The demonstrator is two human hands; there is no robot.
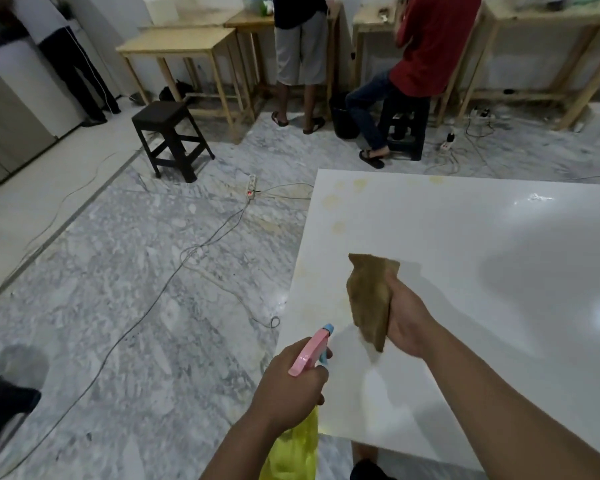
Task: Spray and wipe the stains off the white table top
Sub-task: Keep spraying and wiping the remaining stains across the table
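The white table top (465,244) fills the right half of the view. Faint yellow stains (336,202) dot its far left corner and left edge. My left hand (291,386) grips a spray bottle (309,351) with a pink trigger head and a blue nozzle that points toward the table's near left corner; its yellow body hangs below my fist. My right hand (406,320) holds a folded brown cloth (369,299) just above the table surface, slightly right of the nozzle.
Two people (300,46) stand or sit at wooden tables (181,46) along the far wall. A dark stool (170,133) stands on the marble floor, with a power strip (251,188) and cables trailing across it. A third person is at the far left.
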